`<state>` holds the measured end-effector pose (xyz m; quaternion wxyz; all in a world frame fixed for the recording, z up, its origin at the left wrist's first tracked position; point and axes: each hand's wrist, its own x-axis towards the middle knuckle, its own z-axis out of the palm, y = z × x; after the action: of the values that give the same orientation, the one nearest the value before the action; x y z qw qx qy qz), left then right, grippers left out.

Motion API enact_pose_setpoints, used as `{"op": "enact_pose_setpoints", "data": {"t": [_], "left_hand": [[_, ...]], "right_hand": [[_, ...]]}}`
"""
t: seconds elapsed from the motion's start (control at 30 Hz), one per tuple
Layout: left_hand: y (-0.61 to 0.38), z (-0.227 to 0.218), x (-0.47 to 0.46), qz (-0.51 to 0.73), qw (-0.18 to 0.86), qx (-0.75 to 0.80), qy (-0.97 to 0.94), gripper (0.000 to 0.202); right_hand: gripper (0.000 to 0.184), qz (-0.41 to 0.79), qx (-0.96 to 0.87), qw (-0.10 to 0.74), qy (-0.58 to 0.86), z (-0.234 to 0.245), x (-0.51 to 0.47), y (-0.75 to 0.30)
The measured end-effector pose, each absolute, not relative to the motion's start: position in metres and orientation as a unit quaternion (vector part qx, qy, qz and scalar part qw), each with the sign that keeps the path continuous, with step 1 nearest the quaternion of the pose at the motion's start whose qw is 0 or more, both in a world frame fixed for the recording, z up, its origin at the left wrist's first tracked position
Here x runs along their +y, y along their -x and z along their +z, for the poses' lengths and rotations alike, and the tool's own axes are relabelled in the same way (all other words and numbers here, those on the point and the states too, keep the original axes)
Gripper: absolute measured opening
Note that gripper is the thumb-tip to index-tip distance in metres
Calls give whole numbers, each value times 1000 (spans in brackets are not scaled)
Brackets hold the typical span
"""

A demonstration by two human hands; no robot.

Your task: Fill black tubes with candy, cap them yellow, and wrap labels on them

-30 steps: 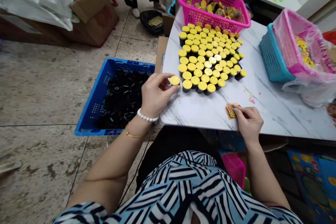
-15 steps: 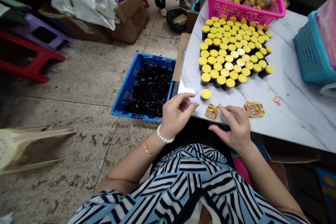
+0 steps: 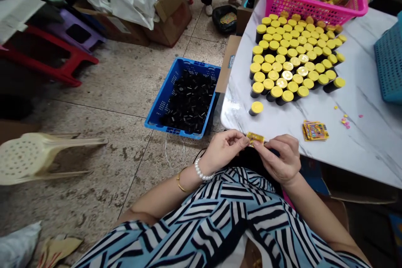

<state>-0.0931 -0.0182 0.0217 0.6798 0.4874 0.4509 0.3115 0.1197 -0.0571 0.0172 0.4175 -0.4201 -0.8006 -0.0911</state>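
Between my two hands, at the table's front edge, is a small yellow printed label [image 3: 256,137]. My left hand [image 3: 226,147] pinches its left end between thumb and fingers. The right end is gripped by my right hand [image 3: 280,157], thumb on top and fingers curled. Just beyond the label a single black canister with a yellow lid [image 3: 256,108] stands apart from the others. To the right of my right hand lies a stack of similar labels [image 3: 315,130].
Many yellow-lidded black canisters [image 3: 292,63] stand grouped on the white marbled table [image 3: 354,146]. Behind them is a pink basket [image 3: 314,6] of yellow pieces. A blue crate [image 3: 150,123] of black parts sits at the left. Small pink and yellow bits [image 3: 345,123] lie at the right.
The label has been lifted from the tabletop and both hands have closed on it. My hands have drawn together, and the view has shifted to the left.
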Motion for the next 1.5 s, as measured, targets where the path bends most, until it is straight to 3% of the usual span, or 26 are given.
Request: {"op": "enact_pose_setpoints", "data": {"t": [0.17, 0.37, 0.57, 0.73, 0.83, 0.93, 1.0, 1.1, 1.2, 1.5], "left_hand": [[92, 29, -28, 410, 629, 484, -449, 36], [94, 33, -29, 388, 625, 445, -511, 26], [102, 27, -23, 441, 573, 468, -507, 18], [117, 30, -16, 435, 630, 495, -410, 25], [125, 31, -11, 419, 681, 486, -354, 32], [128, 29, -5, 414, 727, 456, -303, 34], [127, 27, -2, 412, 759, 437, -252, 37], [124, 26, 3, 411, 798, 403, -180, 42], [118, 28, 7, 411, 818, 372, -152, 42], [95, 36, 9, 390, 831, 353, -180, 38]], "right_hand": [[56, -128, -794, 412, 429, 20, -64, -121], [39, -137, -823, 397, 383, 20, -63, -118], [28, -138, -849, 381, 340, 14, -44, -102], [41, -60, -824, 388, 408, 33, -27, -92], [50, -77, -764, 403, 498, 38, -7, -92], [35, -83, -754, 363, 541, 31, 9, -90], [33, -20, -733, 390, 557, 27, 9, -87], [47, 197, -623, 497, 572, 30, -8, -85], [36, 412, -515, 537, 526, 38, -24, -88], [23, 471, -494, 513, 521, 51, -29, -99]]}}
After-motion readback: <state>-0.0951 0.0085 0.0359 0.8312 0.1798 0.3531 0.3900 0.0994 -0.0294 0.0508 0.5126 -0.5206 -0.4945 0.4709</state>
